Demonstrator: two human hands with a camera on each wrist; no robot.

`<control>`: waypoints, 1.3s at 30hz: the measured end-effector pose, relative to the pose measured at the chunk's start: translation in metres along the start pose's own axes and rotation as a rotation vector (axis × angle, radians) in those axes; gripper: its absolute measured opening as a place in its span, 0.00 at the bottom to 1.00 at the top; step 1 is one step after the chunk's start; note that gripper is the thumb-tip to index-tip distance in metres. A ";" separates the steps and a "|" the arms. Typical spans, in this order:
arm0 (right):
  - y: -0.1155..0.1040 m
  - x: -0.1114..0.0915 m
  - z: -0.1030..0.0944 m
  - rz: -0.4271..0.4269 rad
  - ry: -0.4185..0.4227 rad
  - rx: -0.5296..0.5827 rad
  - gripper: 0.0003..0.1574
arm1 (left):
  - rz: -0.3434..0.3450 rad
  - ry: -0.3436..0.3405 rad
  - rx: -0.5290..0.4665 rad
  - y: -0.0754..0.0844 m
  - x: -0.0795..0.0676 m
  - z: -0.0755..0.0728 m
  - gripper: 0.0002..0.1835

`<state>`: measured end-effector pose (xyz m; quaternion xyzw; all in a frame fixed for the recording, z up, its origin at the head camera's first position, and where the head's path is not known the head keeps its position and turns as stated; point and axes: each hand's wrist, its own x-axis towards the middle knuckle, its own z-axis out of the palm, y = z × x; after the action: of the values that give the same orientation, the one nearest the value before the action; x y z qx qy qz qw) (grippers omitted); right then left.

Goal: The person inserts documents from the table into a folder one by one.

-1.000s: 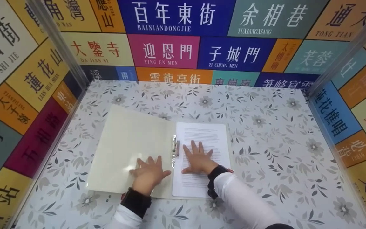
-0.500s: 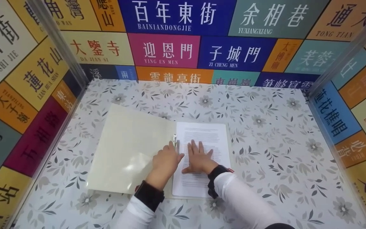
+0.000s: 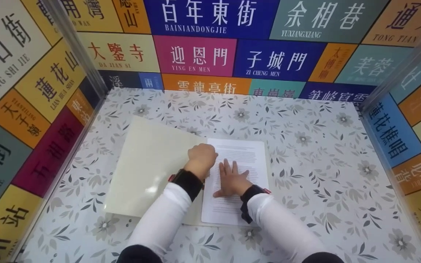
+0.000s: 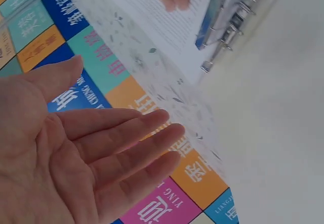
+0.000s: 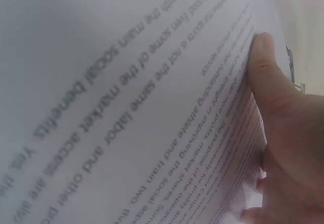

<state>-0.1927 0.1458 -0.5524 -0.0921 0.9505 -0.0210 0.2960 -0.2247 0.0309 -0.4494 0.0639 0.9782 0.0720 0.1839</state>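
Observation:
An open cream ring binder (image 3: 152, 160) lies flat, with a stack of printed sheets (image 3: 232, 213) on its right side. My right hand (image 3: 232, 180) rests on the sheets, fingers spread; in the right wrist view the thumb of this hand (image 5: 293, 138) lies along the printed page. My left hand (image 3: 201, 155) is over the upper part of the spine and hides most of the metal ring mechanism (image 4: 230, 34). The left wrist view shows the left hand (image 4: 101, 148) palm to the camera, its fingers loosely extended and nothing in them. A dark, shiny clamp piece (image 4: 209, 19) sits beside the rings.
The binder is on a tabletop (image 3: 305, 175) covered in a grey floral print. Panels with colourful street-name signs (image 3: 196, 54) wall off the back and both sides, with clear corner posts (image 3: 82, 47).
My left hand has moved from the binder's left cover, right and up along the spine to its upper part. The right hand has stayed on the sheets. The head view has shifted slightly.

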 end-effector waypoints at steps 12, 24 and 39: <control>0.001 0.000 0.000 0.000 0.003 -0.030 0.76 | -0.065 0.169 -0.210 -0.014 0.051 0.028 0.16; -0.001 0.002 0.001 0.007 -0.005 -0.029 0.75 | -0.052 0.064 -0.229 -0.025 0.053 0.041 0.16; -0.001 0.000 0.000 0.009 0.000 -0.020 0.76 | -0.061 0.101 -0.256 -0.033 0.054 0.052 0.15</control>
<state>-0.1919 0.1448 -0.5525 -0.0911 0.9510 -0.0102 0.2954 -0.2586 0.0125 -0.5217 0.0066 0.9705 0.1937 0.1431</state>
